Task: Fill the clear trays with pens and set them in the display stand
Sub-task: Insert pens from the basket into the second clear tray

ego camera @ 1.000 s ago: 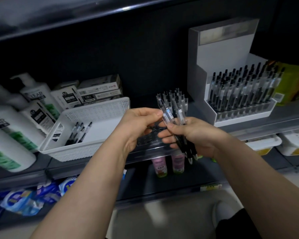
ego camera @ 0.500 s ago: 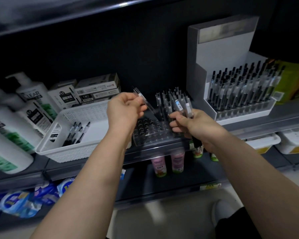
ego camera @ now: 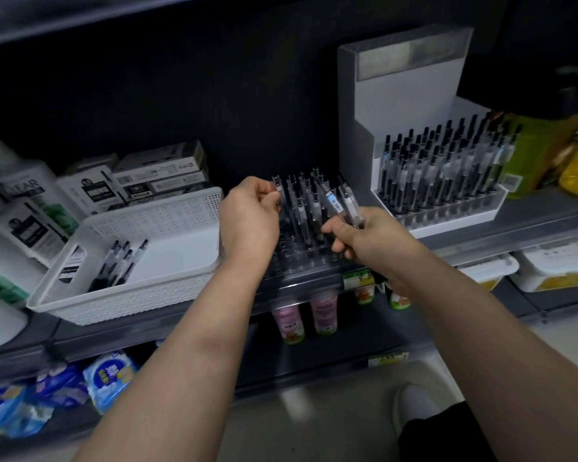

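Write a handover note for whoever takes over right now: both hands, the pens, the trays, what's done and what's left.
Left hand: pinches one pen over the left side of the tray.
Right hand: grips a bunch of pens.
The tray stands on the shelf, left of the stand, partly filled.
Spare pens lie in the basket.
Done: a full tray sits in the stand.
Left: fill this tray, then set it in the stand.
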